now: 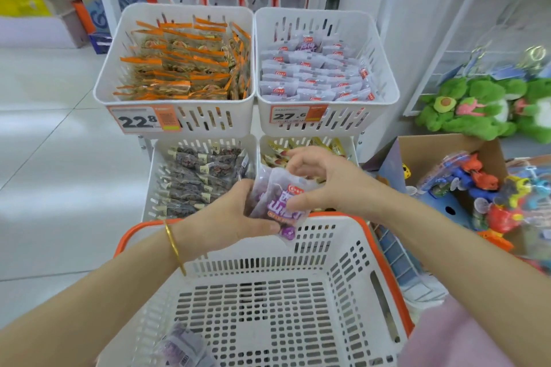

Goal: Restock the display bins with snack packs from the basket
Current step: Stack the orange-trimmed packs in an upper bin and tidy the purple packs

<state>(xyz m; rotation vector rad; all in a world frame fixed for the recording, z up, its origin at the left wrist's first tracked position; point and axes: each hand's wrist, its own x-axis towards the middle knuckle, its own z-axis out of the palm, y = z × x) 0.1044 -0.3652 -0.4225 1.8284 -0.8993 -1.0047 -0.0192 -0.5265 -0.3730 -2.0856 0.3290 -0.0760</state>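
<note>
both hands at frame centre, over the far rim of the white basket (343,250). left hand (226,217) grips a small stack of purple snack packs (278,202) from below and the left. right hand (325,185) pinches the top of the stack between thumb and fingers. one loose purple pack (183,347) lies in the basket, lower left of frame. upper right bin (351,121) holds matching purple packs, upper left bin (208,122) holds orange ones.
</note>
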